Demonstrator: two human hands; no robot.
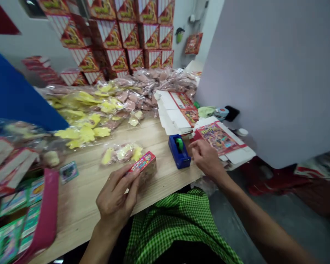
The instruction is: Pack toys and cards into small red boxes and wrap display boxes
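Observation:
My left hand [117, 200] grips a small red printed box [144, 167] between thumb and fingers, just above the light wood table [79, 205]. A clear bag of yellow and pink pieces [121, 153] lies just beyond that box. My right hand [206, 157] is at the table's right side, fingers apart, with nothing visible in them. Its fingertips are next to a blue tape dispenser [179, 151] and at the edge of a flat printed carton [217, 138].
Folded white-and-red box blanks [176, 110] lie behind the dispenser. A heap of bagged yellow and pink items [110, 102] covers the far table. Printed cartons [129, 35] are stacked against the back wall. Several boxes [11, 205] crowd the left, and a pale partition [269, 80] stands right.

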